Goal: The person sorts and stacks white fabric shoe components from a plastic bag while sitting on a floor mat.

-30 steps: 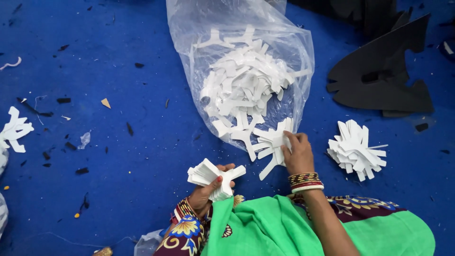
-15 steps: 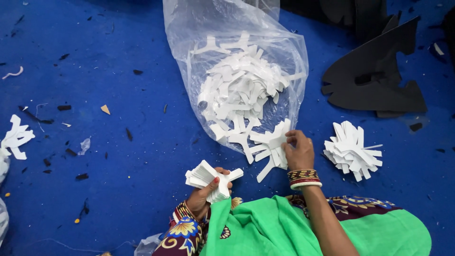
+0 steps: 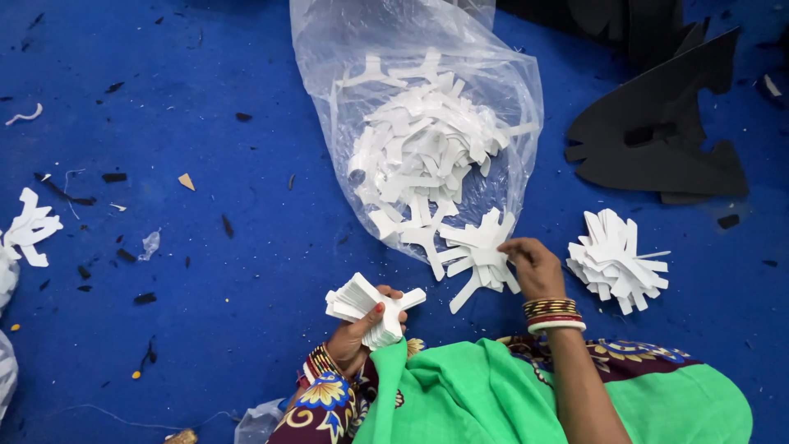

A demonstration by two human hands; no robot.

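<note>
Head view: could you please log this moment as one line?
left hand: holds stacked white cutouts | right hand: on loose white cutouts at clear plastic bag

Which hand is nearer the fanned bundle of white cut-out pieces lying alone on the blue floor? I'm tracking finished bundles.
Right. The right hand is just beside the fanned white bundle, fingers on loose white pieces. The left hand is farther off, gripping a stack of white pieces.

White paper cutouts (image 3: 427, 148) fill a clear plastic bag (image 3: 345, 49) on the blue floor (image 3: 205, 288); right of the bag, black foam shapes (image 3: 666, 140); below it, green cloth (image 3: 460, 395).
</note>
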